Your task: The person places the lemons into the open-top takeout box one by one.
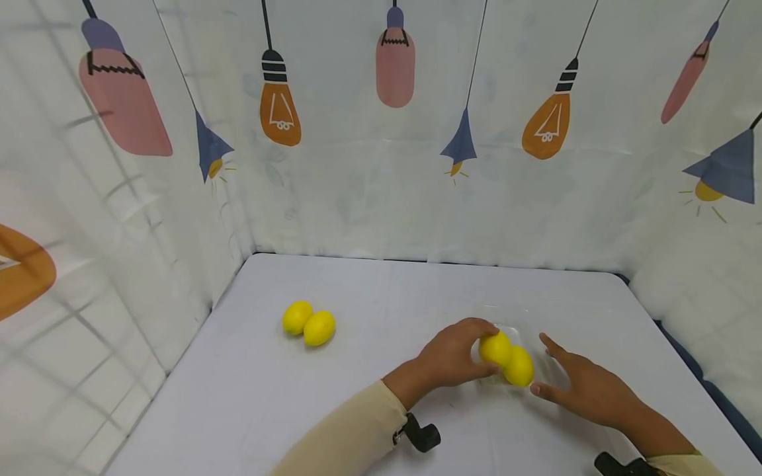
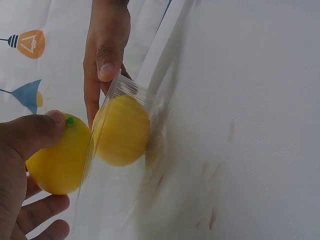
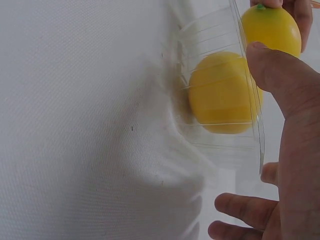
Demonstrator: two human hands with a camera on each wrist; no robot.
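My left hand grips a yellow lemon with thumb and fingers, at the edge of a clear plastic container. A second lemon lies inside the container. In the left wrist view my thumb sits on the held lemon by its green tip, beside the lemon in the container. My right hand is spread beside the container, thumb and forefinger straight against its wall. The right wrist view shows that thumb across the container's rim. Two more lemons lie together at the table's left.
The white table is walled by a curtain printed with lamps at the back and both sides. Black wrist camera mounts show at my sleeves.
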